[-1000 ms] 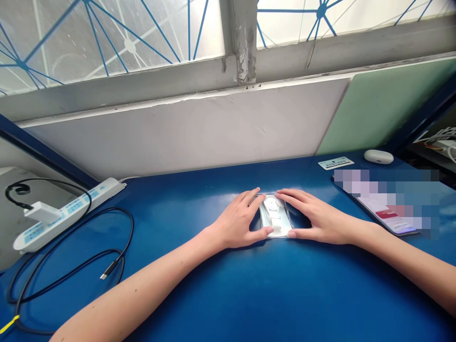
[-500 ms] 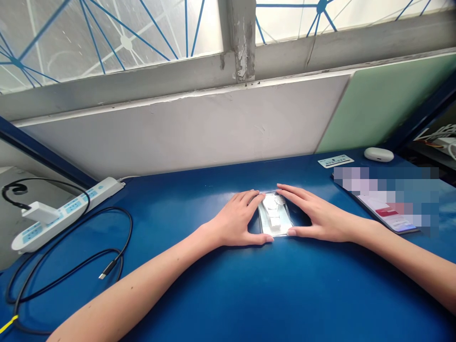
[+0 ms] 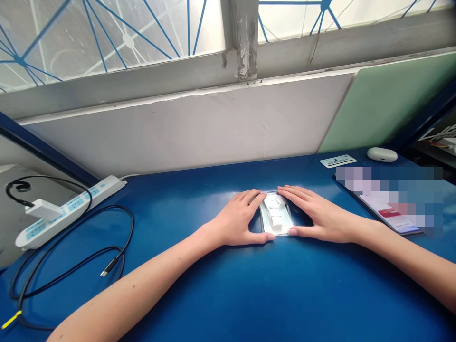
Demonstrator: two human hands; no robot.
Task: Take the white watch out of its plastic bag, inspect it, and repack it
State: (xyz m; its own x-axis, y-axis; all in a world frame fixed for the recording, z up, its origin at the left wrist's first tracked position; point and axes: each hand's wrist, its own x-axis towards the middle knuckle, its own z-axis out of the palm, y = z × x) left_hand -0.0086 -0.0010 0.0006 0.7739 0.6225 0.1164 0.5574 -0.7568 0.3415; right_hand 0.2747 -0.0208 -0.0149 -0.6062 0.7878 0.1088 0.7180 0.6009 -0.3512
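Note:
A small clear plastic packet lies flat on the blue tabletop, between my two hands. Inside it is a white item with a round top and a narrow strip below; its exact kind I cannot make out. My left hand rests at the packet's left side, fingertips at the upper left corner and thumb at the lower edge. On the other side, my right hand has its fingertips by the upper right corner and its thumb at the lower right corner. Both hands have fingers stretched out, palms off the packet.
To the left are a white power strip with a plugged-in white charger and a looped black cable. On the right lie a phone-like device, partly blurred, a card and a white earbud case. A wall panel stands behind.
The view has shifted very slightly. The fingers of my right hand lie a little closer together; both hands and the packet otherwise stay in place.

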